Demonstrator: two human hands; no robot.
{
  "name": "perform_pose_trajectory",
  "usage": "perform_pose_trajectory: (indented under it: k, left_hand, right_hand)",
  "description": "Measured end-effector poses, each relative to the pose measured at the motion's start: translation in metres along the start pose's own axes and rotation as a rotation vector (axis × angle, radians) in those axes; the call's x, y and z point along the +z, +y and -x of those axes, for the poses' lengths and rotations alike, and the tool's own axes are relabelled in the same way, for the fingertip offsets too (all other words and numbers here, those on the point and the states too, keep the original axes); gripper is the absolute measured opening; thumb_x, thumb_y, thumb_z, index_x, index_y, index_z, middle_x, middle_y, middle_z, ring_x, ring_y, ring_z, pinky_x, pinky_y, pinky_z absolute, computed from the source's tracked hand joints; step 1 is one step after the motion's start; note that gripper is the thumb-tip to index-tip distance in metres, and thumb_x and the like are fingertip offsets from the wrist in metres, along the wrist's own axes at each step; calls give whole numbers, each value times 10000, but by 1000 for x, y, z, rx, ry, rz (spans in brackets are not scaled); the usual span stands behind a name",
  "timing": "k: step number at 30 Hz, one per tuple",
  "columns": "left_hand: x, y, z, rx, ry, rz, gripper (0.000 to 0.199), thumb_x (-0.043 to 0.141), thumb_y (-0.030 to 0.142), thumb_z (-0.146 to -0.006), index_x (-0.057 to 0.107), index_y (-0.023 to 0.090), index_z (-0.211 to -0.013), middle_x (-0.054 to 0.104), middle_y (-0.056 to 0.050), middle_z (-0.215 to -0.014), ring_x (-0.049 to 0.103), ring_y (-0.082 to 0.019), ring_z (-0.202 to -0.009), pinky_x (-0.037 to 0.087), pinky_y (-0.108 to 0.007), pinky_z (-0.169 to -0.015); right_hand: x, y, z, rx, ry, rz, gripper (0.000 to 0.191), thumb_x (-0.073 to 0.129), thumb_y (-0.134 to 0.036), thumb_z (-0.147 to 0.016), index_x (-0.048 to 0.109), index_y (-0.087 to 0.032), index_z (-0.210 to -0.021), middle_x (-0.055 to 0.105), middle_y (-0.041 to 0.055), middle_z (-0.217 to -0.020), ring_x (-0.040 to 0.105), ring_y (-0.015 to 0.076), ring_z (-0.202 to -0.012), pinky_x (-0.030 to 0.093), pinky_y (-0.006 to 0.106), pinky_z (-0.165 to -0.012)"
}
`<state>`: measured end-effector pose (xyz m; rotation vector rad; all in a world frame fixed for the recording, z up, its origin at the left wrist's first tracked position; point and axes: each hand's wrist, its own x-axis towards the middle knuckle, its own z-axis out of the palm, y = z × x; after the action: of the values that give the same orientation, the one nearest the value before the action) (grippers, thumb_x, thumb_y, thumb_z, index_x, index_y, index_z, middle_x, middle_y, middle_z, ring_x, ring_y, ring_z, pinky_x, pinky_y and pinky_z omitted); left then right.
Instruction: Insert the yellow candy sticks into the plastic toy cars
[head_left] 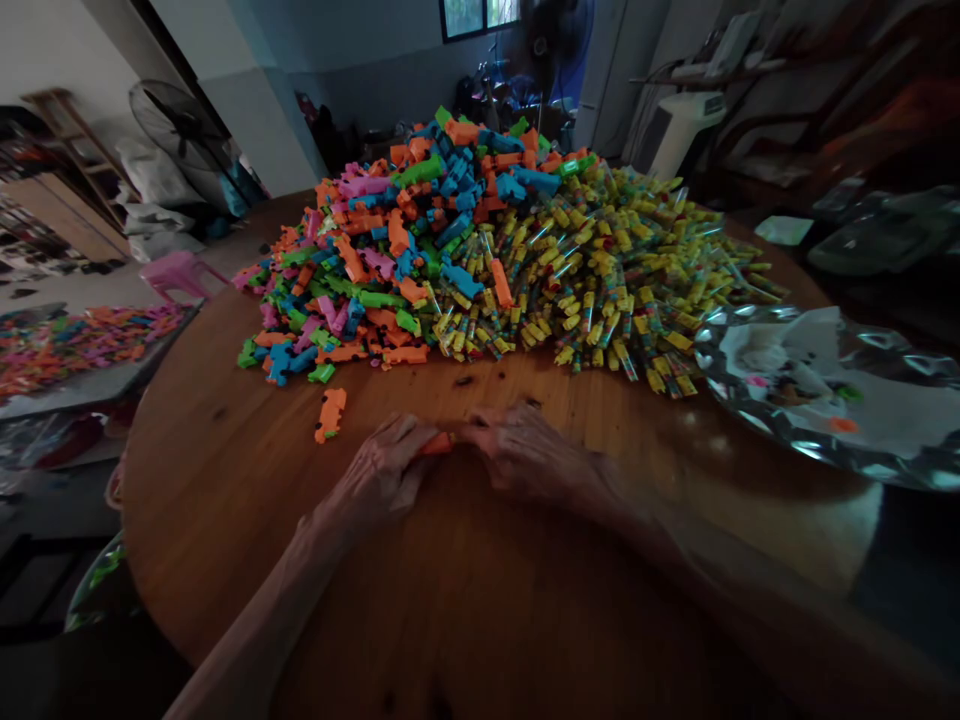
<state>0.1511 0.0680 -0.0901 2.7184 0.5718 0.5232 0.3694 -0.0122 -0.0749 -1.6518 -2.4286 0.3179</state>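
My left hand [388, 462] is closed around an orange plastic piece [436, 444] above the wooden table [420, 600]. Close against the piece's right end, my right hand [510, 448] has its fingers pinched together; what they grip is too small and blurred to make out. A single orange toy car [331, 415] lies to the left of my left hand. Beyond the hands is a heap of orange, blue, green and pink toy pieces [360, 255], and beside it on the right a pile of yellow-ended clear tubes [600, 260].
At the table's right edge sits a shiny silver tray [885, 385] with white paper and small scraps. On the left, a lower surface holds more coloured pieces [82, 345], near a pink stool [184, 272]. A standing fan [180, 125] is farther back.
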Motion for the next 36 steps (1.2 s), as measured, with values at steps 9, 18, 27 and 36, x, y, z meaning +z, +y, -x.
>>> perform_pose_trajectory:
  k: [9,18,27,36]
  left_hand:
    - [3,-4,0,-21,-43,58,265,481,97,-942,594,197,-1161,583,-55,-950,562,-204,-921,442,-328,-766]
    - [4,0,-1,-32,-64,55,197,435,149,-982,592,180,-1096,537,-48,-911,544,-184,-864,413,-306,-714]
    - [11,8,2,-56,12,12,178,439,168,-999,583,172,-1104,549,-70,-933,528,-199,-888,436,-341,-748]
    - [7,6,-2,-45,-56,-18,202,406,101,-970,580,178,-1037,543,-62,-914,525,-207,-880,425,-341,-744]
  right_hand:
    - [3,3,-1,-62,-13,12,269,508,-100,-850,671,-153,-1058,630,77,-971,469,153,-735,236,322,-617]
    - [14,6,0,-115,3,33,179,525,-136,-810,651,-149,-935,616,69,-941,395,132,-639,182,343,-577]
    - [16,5,1,-132,21,-1,242,538,-119,-768,655,-134,-979,613,58,-964,427,120,-624,199,327,-565]
    - [24,9,2,-195,20,51,251,464,-126,-891,653,-114,-1054,612,95,-999,439,127,-625,233,326,-559]
